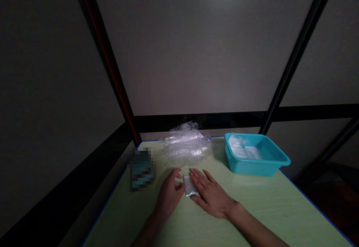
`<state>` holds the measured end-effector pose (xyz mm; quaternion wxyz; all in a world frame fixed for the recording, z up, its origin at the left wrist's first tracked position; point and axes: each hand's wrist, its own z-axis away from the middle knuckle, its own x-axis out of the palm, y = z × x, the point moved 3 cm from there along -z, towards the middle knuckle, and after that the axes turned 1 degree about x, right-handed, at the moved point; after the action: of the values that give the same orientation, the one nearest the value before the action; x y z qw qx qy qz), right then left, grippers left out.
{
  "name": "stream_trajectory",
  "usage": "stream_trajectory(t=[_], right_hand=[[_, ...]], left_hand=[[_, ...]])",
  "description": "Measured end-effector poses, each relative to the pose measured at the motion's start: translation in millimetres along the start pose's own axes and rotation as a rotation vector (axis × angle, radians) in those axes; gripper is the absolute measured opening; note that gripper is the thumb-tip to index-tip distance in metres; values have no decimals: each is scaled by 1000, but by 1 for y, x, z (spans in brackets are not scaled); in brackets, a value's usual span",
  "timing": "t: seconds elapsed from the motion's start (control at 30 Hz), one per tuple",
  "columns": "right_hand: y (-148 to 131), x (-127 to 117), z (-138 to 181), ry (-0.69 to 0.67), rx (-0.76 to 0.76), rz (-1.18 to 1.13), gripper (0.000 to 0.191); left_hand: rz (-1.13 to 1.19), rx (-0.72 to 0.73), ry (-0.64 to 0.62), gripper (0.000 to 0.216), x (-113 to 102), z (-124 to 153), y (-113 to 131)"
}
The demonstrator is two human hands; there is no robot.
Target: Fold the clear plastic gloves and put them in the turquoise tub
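Observation:
A small folded piece of clear plastic, perhaps a plastic bag point(190, 188), lies flat on the table between my hands. My right hand point(209, 194) rests over its right part, palm down with the fingers stretched out and a little spread. At the left edge of the plastic is my left hand point(171, 190), its fingers curved and the thumb apart from them. Nothing shows in the left hand's grasp, and whether its thumb touches the plastic I cannot tell. Beyond both hands sits a loose heap of clear plastic bags point(186, 146).
A turquoise basin point(255, 167) stands at the back right with folded clear plastic inside. On the left lies a blurred-out greenish item point(142, 170). The light green table point(269, 209) has a blue edge and meets a panelled wall point(202, 60) behind.

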<state>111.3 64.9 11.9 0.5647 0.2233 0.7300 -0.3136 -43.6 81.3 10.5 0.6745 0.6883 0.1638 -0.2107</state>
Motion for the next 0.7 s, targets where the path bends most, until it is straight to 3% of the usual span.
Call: stream_trajectory(t=[0.17,0.23,0.4,0.7], right_hand=[[3,-7,3,44,17,4,56],[3,-7,3,32,19,-1,57],[0,-1,2,-14,12,22,59],[2,8,2,-47,26,17,57]], left_hand=[[-458,503,-48,46,14,22,16],[-651,617,-74,48,22,27,14],[-878,652,-45,48,28,27,1],[-915,635,15,48,29,27,-2]])
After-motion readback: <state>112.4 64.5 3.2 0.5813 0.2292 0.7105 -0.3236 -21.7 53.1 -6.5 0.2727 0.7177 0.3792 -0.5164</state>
